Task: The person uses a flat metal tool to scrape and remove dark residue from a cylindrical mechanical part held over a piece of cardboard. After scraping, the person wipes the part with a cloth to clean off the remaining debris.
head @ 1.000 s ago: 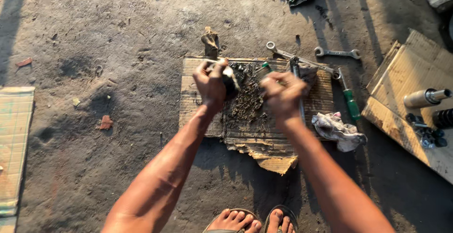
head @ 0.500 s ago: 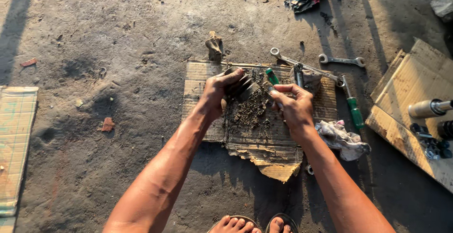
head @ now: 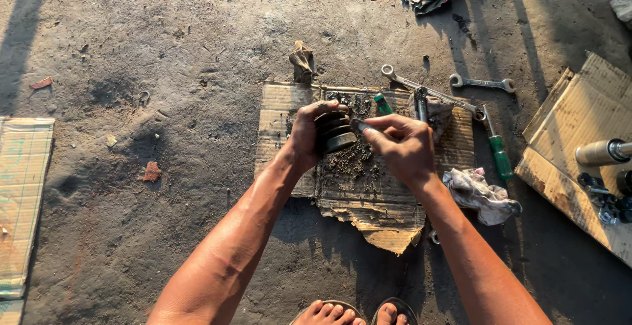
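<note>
My left hand [head: 308, 134] grips a black ribbed rubber boot [head: 334, 133], held on its side over a dirty sheet of cardboard [head: 276, 114] on the ground. My right hand [head: 401, 146] holds a green-handled screwdriver [head: 382, 104], its metal tip at the boot's open end. Dark grease and grit are spread on the cardboard just below the boot.
Two spanners [head: 428, 91] [head: 482, 83] and a second green-handled screwdriver [head: 497, 150] lie at the cardboard's right edge. A white rag [head: 480, 194] lies beside them. More cardboard with metal parts [head: 602, 154] is at far right. A mat [head: 23, 200] is at left. My feet [head: 355, 313] are below.
Both hands have drawn closer together over the cardboard. The left hand now holds the boot turned on its side, and the right hand has brought the screwdriver tip to its opening.
</note>
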